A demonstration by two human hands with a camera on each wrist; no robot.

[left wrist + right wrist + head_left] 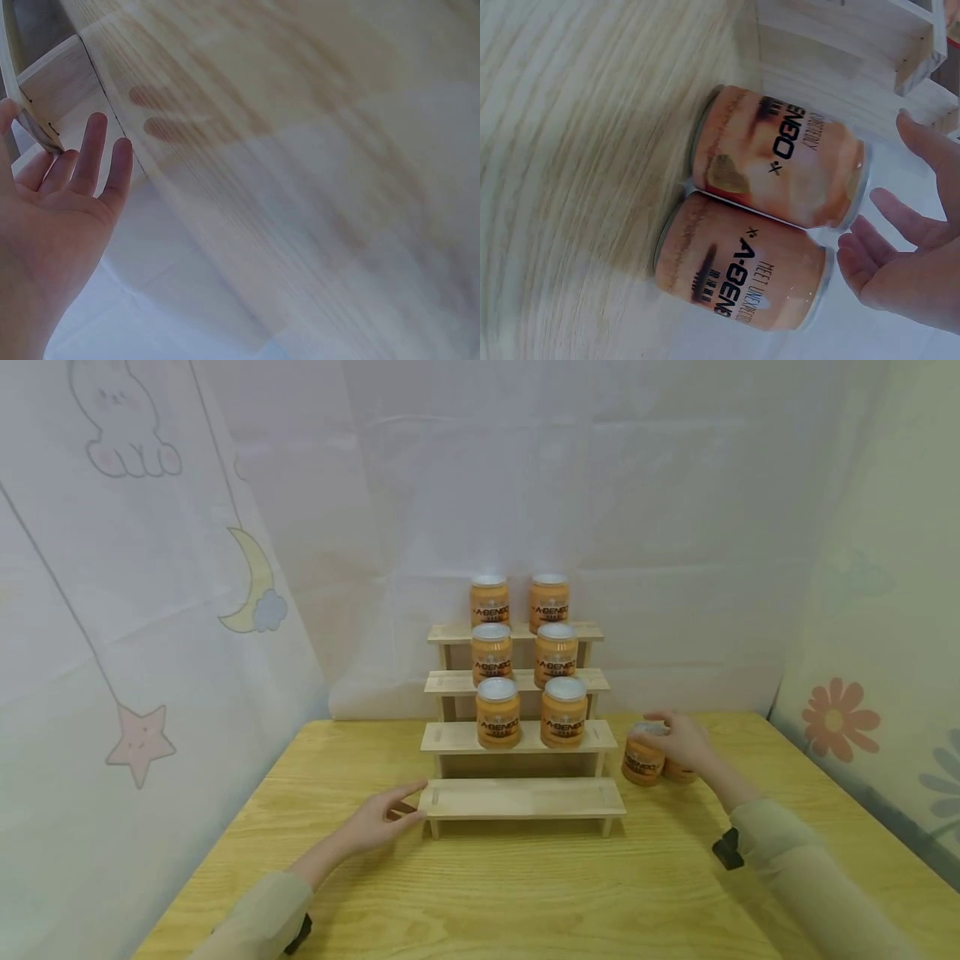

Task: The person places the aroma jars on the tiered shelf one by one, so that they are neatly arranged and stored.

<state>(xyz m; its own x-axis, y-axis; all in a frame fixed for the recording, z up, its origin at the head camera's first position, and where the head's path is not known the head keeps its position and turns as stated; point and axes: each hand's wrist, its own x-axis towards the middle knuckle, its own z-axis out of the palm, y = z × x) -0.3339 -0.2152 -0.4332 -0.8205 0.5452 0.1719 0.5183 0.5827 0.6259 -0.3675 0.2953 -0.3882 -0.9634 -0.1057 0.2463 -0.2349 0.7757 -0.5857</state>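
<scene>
A four-step wooden display stand [525,799] stands mid-table, and several orange cans with silver lids occupy its upper three steps, such as one can [498,714] on the third step down. At the left end of the lowest step, my left hand [380,820] holds the board's end between thumb and fingers; its ring and little fingers extend free [90,154]. Right of the stand, two more cans stand side by side on the table, the nearer-to-stand can [780,161] and its neighbour [742,262]. My right hand [681,741] hovers at their lids, fingers loosely bent, thumb apart.
The wooden table [480,893] extends in front and to both sides. Behind it hangs a pale cloth backdrop [660,510], with printed side panels showing a moon and a star [141,743] at left and a red flower [840,718] at right.
</scene>
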